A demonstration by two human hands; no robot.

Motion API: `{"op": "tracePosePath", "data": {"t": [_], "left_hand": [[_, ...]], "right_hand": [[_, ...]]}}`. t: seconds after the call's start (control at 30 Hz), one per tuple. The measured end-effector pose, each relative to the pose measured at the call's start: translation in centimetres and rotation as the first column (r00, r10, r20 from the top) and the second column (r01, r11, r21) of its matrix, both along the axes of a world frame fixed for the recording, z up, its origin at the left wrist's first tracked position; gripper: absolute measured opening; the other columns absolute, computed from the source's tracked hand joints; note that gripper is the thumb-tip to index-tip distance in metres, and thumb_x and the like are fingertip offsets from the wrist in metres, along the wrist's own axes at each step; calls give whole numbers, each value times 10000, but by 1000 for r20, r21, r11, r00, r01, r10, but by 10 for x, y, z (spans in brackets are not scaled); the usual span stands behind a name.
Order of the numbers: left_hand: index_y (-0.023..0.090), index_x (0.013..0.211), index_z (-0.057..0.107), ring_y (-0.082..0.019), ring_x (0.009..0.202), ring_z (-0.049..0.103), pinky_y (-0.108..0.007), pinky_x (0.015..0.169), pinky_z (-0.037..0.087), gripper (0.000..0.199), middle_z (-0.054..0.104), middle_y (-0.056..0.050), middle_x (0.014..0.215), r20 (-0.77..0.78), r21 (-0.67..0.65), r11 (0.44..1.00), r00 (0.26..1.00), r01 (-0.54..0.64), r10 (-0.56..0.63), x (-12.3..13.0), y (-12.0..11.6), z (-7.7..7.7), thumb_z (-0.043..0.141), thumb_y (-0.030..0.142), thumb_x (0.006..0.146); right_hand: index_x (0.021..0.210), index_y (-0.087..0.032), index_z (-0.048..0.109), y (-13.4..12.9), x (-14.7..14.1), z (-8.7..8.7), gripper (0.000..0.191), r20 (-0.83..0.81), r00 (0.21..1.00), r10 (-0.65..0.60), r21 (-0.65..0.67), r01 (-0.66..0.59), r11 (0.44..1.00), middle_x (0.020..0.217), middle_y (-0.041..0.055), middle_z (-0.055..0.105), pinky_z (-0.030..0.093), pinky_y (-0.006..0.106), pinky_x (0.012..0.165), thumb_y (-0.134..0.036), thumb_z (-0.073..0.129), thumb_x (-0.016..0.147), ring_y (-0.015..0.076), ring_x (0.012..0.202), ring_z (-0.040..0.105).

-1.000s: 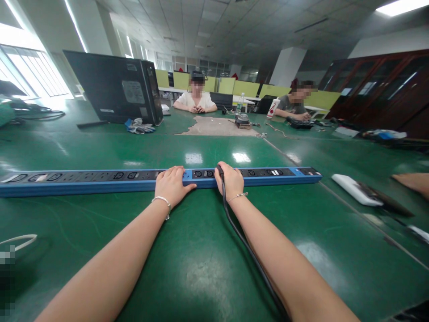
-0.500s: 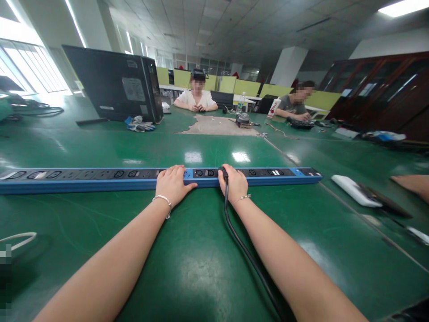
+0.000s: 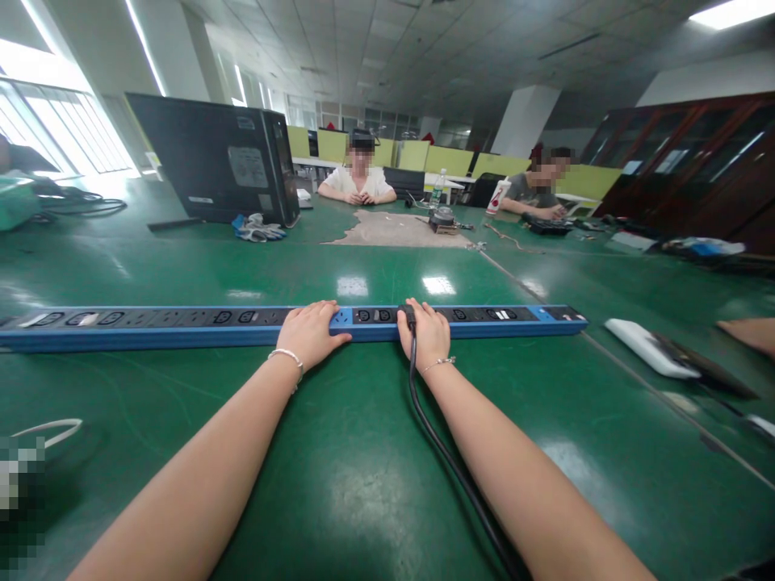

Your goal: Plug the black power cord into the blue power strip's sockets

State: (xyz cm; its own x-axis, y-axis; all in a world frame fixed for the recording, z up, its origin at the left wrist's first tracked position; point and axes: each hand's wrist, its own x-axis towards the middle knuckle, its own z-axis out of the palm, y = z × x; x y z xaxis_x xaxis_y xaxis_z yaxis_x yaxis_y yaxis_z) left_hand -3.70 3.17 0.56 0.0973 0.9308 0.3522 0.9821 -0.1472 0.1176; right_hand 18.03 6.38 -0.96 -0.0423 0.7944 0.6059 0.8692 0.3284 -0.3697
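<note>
A long blue power strip [image 3: 182,333] with black sockets lies across the green table. My left hand [image 3: 310,332] rests over it left of the middle, thumb along the front edge and fingers over the top. My right hand [image 3: 427,332] is closed round a black plug [image 3: 408,317] at the strip's top, right of the small blue section. Whether the plug's front end sits inside a socket is hidden. From the plug a black cable [image 3: 436,440] runs down toward the bottom edge, beside my right forearm.
A black computer case [image 3: 211,157] stands at the back left, with gloves [image 3: 257,228] before it. Two people sit across the table [image 3: 291,270]. A white object [image 3: 651,347] lies at the right, near another person's arm [image 3: 747,329]. A white loop [image 3: 60,432] is at the left.
The view has shifted slightly. My left hand has slid a little to the left along the strip; my right hand stays on the plug.
</note>
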Motion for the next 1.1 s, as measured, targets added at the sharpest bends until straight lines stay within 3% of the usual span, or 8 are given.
{"op": "tracePosePath", "data": {"t": [0.2,0.37,0.43,0.5,0.57,0.77,0.97,1.1], "left_hand": [[239,1209,503,-269,1158,502,-413,990,301,633,589,-84,1231,2,27,997,998,-68,68,-8,-4,3,542,631,713],[239,1197,510,-261,1153,502,-400,981,307,638,590,-84,1232,1,34,996,997,-83,83,-5,-4,2,544,643,706],[233,1184,516,-260,1149,505,-399,976,312,642,595,-86,1224,1,39,996,996,-86,86,-4,-3,1,552,648,696],[230,1174,521,-260,1143,509,-399,971,315,633,603,-83,1212,7,48,995,996,-87,87,-4,-3,1,557,641,692],[229,1161,527,-258,1135,515,-400,967,317,594,613,-76,1194,18,69,994,997,-81,80,-4,-3,0,553,611,706],[225,1109,558,-238,1114,535,-394,956,314,381,626,-61,1175,52,115,990,996,-81,76,-2,-6,0,477,413,789],[234,1083,566,-234,1105,540,-397,931,323,319,636,-56,1156,68,126,989,996,-74,65,-2,-5,-1,413,358,832],[232,1058,579,-224,1086,555,-396,922,333,313,651,-52,1128,69,151,984,994,-90,80,-3,-1,-5,352,339,870]], "right_hand": [[1034,-198,643,6,-5,-2,301,-124,992,-1,-9,0,1000,1092,76,676,257,445,1031,-335,431,869,219,1110,558],[1082,-189,615,5,-9,8,444,-440,898,17,63,11,998,1007,80,696,416,345,906,-438,288,914,195,944,629],[1094,-203,611,-2,-22,14,454,-493,865,90,85,-56,995,1025,65,690,448,311,867,-460,282,914,188,954,627],[1065,-227,630,-10,-43,18,413,-434,881,189,37,-192,981,984,42,701,463,303,851,-461,334,898,189,928,638],[1054,-227,637,-15,-66,19,376,-366,902,231,-14,-253,967,1042,46,688,452,306,887,-426,361,893,190,978,627],[1171,-232,560,-11,-112,13,351,-234,971,52,-117,-81,990,1105,65,665,297,416,1032,-374,429,877,209,1050,590],[1042,-205,600,-11,-116,11,290,-112,993,28,-91,-38,995,995,83,694,319,399,991,-366,416,887,211,1012,595],[1057,-165,603,-17,-118,10,319,-13,1000,7,-89,-8,996,1021,111,686,277,418,1021,-365,419,889,228,1097,554]]}}
